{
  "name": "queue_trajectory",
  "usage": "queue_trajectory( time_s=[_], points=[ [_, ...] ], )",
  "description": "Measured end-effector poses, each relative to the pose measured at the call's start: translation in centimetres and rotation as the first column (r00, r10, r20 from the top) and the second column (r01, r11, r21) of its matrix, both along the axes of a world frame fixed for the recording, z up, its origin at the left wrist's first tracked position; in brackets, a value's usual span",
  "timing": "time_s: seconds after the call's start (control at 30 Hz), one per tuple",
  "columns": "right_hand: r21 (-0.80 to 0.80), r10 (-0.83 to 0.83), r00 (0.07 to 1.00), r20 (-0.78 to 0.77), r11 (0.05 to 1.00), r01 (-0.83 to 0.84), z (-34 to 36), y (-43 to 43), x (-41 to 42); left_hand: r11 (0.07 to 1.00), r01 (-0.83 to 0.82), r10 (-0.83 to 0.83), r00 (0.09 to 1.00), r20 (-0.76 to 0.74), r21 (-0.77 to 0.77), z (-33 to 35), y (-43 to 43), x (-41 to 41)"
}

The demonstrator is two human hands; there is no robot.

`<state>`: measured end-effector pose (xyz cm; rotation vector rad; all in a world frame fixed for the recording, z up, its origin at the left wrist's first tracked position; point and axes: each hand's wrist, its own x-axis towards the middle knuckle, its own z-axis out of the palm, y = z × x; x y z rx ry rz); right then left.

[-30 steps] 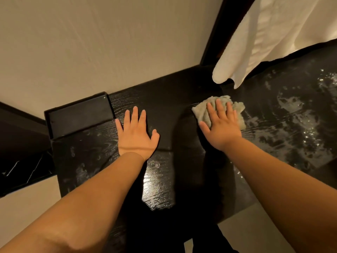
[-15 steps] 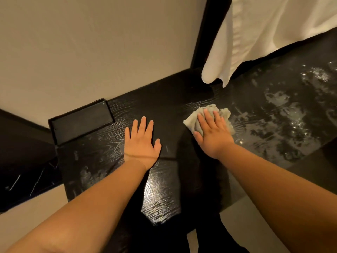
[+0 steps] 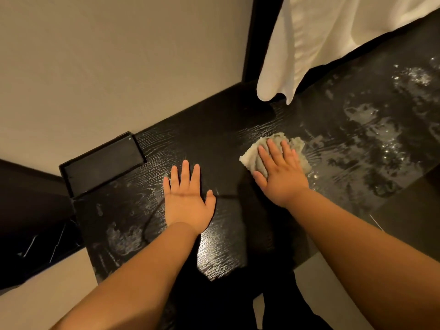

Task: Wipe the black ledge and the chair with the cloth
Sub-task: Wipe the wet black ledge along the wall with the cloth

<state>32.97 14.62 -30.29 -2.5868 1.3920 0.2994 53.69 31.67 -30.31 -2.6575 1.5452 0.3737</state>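
1. Dark veined surface (image 3: pixel 35 241), far left, lower than the ledge; thin pale lines across it.
2. Shallow black rectangular tray (image 3: pixel 102 163), at the left end of the ledge, its long side against the beige wall (image 3: pixel 119 67).
3. Black ledge (image 3: pixel 214 148), wood-grained and glossy, running from lower left to upper right along the wall. Pale smears near its left front edge, and a bright glare patch at the front between the two forearms.
4. Left hand (image 3: pixel 187 198), palm down, flat on the bare ledge just right of the tray. Fingers (image 3: pixel 185 172) straight and slightly spread, holding nothing; thumb out to the right.
5. Cloth (image 3: pixel 298 145), pale grey-green and crumpled, lying on the ledge right of centre, well apart from the tray. It shows beyond the fingertips and on both sides of the hand above it.
6. Right hand (image 3: pixel 281 172), palm down on top of the cloth, pressing it to the ledge. Fingers (image 3: pixel 273 151) nearly straight, laid over the folds and not curled round them.
7. Black upright post (image 3: pixel 252 36), rising from the back of the ledge at the end of the wall.
8. White fabric (image 3: pixel 309 44), hanging from upper right; its lowest corner is just above the ledge, behind the cloth.
9. Wet streaks and droplets (image 3: pixel 369 144), covering the ledge to the right of the cloth, glinting
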Motion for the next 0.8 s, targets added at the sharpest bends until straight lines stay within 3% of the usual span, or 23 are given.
queue_trajectory(
  time_s=[0.07, 0.23, 0.3, 0.47, 0.57, 0.7, 0.8],
  points=[
    [-0.006, -0.039, 0.999, 0.027, 0.999, 0.039, 0.2, 2.1, 1.2, 1.000, 0.001, -0.001, 1.000, 0.006, 0.002, -0.1, 0.0, 0.0],
    [0.006, 0.350, 0.931, 0.106, 0.936, -0.352, -0.2, 7.4, 1.0, 1.000, -0.007, 0.007, 1.000, 0.013, -0.011, -0.1, 0.1, 0.0],
    [-0.007, 0.405, 0.909, 0.100, 0.914, -0.407, -0.2, 5.4, -0.3, 1.000, -0.009, 0.009, 1.000, 0.002, 0.007, 0.0, 0.0, 0.1],
    [0.014, 0.092, 0.996, -0.014, 0.996, -0.091, -0.3, -0.3, -3.8, 0.998, -0.032, 0.031, 0.999, -0.037, -0.047, 0.1, 0.0, 0.0],
    [0.046, 0.037, 0.999, -0.001, 0.998, -0.037, -0.2, 0.9, -3.5, 0.998, -0.036, 0.037, 0.999, 0.005, -0.056, 0.0, 0.2, -0.4],
    [-0.016, 0.300, 0.951, 0.072, 0.954, -0.300, -0.6, 6.6, -3.4, 0.995, -0.067, 0.069, 0.998, 0.014, -0.080, 0.2, 0.3, -1.1],
    [-0.011, 0.476, 0.875, 0.081, 0.879, -0.477, -0.3, 6.0, -6.4, 0.987, -0.138, 0.136, 0.990, -0.029, -0.078, 0.5, 0.7, -2.7]
  ],
)
